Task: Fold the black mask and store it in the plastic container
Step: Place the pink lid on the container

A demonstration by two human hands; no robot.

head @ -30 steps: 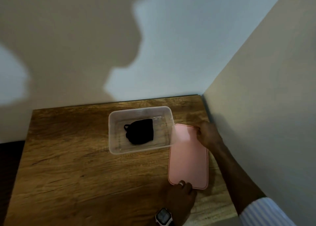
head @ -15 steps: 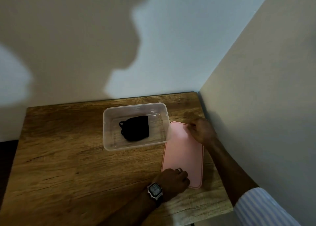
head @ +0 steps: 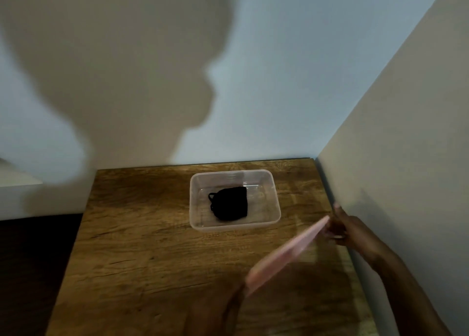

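Two hands held one thing at this moment: the flat pink plastic lid [head: 286,253], lifted off the brown wooden table [head: 142,246] and tilted, its far right end higher than its near left end. The right hand [head: 347,230] closed its fingers on the far end of the lid, close to the pale wall on the right. The left hand [head: 228,307] was at the near end, low in the picture, but it was dark and blurred, so I could not tell how its fingers were set on the lid. The folded black fabric mask [head: 229,203] lay already inside the clear rectangular plastic container [head: 275,203], a little left of the middle, with its ear loops at the left side and nothing hanging over the rim. The container stood on the far part of the table, apart from the lid. To my judgement the folding and storing were done and the step in hand was to close the container. To do it well, the person should make the lid level, turn it so that its long side follows the long side of the container, bring it over the rim and lower it straight. Then pressing along the corners one after another would seat it better than one push in the middle, which could slide the light container on the table.
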